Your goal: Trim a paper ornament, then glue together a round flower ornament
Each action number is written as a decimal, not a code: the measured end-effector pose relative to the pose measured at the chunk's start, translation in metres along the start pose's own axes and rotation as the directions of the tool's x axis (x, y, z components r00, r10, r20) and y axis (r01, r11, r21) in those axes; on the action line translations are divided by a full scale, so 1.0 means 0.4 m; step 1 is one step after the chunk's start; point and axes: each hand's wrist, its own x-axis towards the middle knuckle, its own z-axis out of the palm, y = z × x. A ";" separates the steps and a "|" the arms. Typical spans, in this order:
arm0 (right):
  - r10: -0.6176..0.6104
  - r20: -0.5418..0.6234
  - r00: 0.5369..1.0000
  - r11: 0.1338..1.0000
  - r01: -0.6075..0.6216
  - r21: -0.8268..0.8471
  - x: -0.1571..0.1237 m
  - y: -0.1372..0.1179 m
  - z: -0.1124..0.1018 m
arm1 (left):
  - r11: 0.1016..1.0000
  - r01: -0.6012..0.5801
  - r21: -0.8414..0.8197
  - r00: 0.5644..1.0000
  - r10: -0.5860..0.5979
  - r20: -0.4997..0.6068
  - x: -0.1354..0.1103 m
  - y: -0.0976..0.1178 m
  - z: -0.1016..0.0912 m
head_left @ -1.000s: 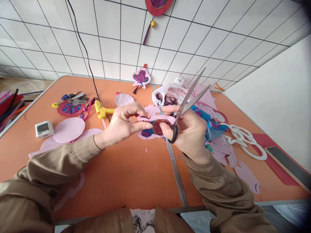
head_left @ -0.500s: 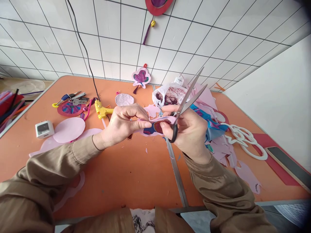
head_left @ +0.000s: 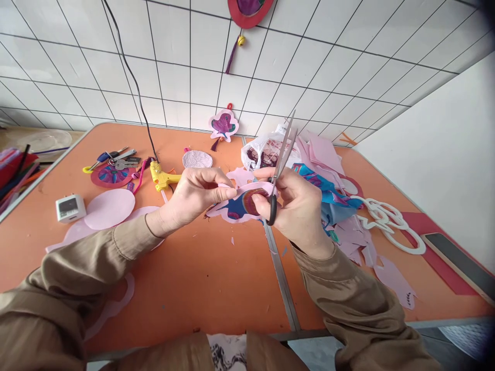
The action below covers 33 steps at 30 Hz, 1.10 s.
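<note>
Above the orange table, both hands hold a pink-edged cutout (head_left: 236, 207) faced with blue and brown patterned cloth. My left hand (head_left: 193, 195) pinches its upper left edge between thumb and fingertips. At the right side of the cutout, my right hand (head_left: 299, 206) presses its thumb on the cloth face. That same hand carries the scissors (head_left: 284, 154), with a black handle loop around the fingers. Their blades point up, slightly parted, away from the cutout. Dark tassel threads show by the cutout's left end.
A yellow glue gun (head_left: 161, 178) stands left of the hands, near keys (head_left: 122, 164) and a white charger (head_left: 70, 207). To the right lie blue patterned cloth (head_left: 340, 206), pink scraps (head_left: 350, 234), white rings (head_left: 406, 239) and a phone (head_left: 456, 257). Behind is a plastic bag (head_left: 266, 149).
The cutout has tilted so more of its patterned face shows. My right hand has turned, swinging the scissor blades left and more upright, closer together. My left hand keeps its pinch.
</note>
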 end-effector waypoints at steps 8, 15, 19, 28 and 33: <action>0.141 -0.006 0.990 0.987 -0.140 0.084 0.012 -0.004 -0.002 | 0.978 0.145 -0.151 0.989 -0.138 0.054 0.014 -0.025 -0.014; 0.235 0.027 0.972 0.948 -0.235 0.215 0.024 -0.001 -0.001 | 0.965 0.216 -0.150 0.976 -0.215 0.023 0.005 -0.035 -0.018; 0.286 0.071 0.956 0.910 -0.294 0.291 0.032 0.005 -0.005 | 0.914 0.313 -0.260 0.948 -0.319 0.019 0.003 -0.038 -0.013; 0.341 0.122 0.932 0.809 -0.357 0.468 0.054 0.045 -0.033 | 0.855 0.392 -0.339 0.899 -0.435 -0.056 0.010 -0.040 -0.013; 0.312 0.123 0.942 0.825 -0.333 0.456 0.066 0.059 -0.053 | 0.858 0.395 -0.327 0.898 -0.436 -0.061 0.010 -0.039 -0.011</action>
